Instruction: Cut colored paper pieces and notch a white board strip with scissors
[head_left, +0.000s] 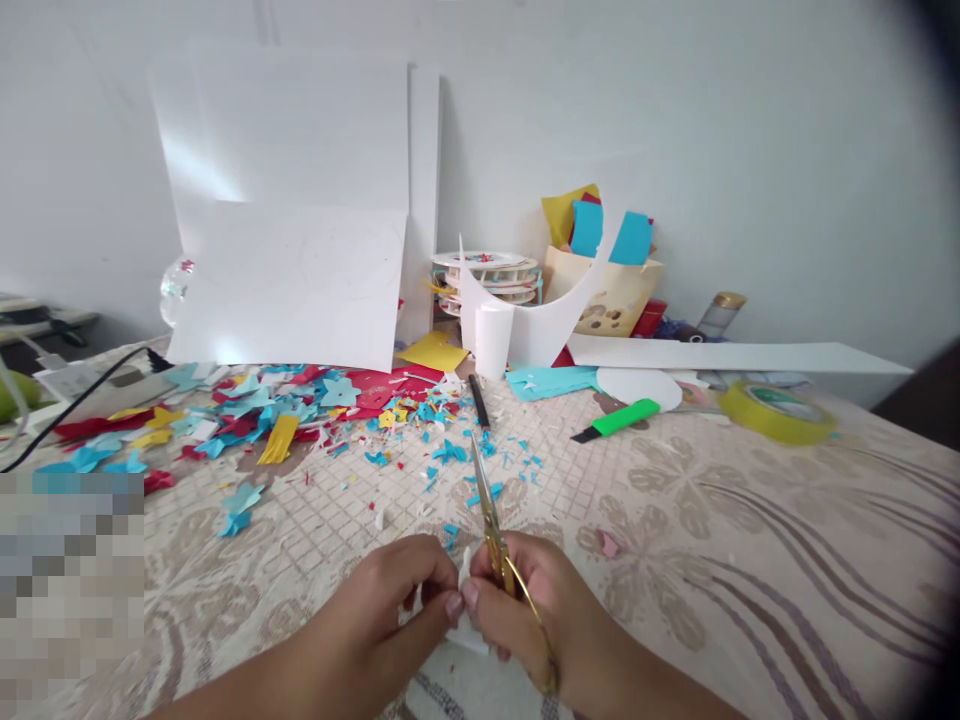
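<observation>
Low in the middle of the head view, my left hand [401, 600] is closed, thumb and forefinger pinching a small piece of white paper [466, 568]. My right hand [525, 605] meets it at the fingertips and also touches the paper. Scissors with gold handles [491, 525] rest in the right hand, blades together and pointing away from me. Part of the white paper shows under the hands; its full shape is hidden. Blue paper scraps [450, 453] lie beyond the scissor tip, close to a dark pen-like stick [478, 402].
Cut paper flowers and scraps [247, 405] pile up at the left. White boards [292, 290] lean on the wall. A green cutter knife [619, 420], a yellow tape roll [780, 412] and a long white strip [742, 354] lie right. A paper-filled container [619, 290] stands behind.
</observation>
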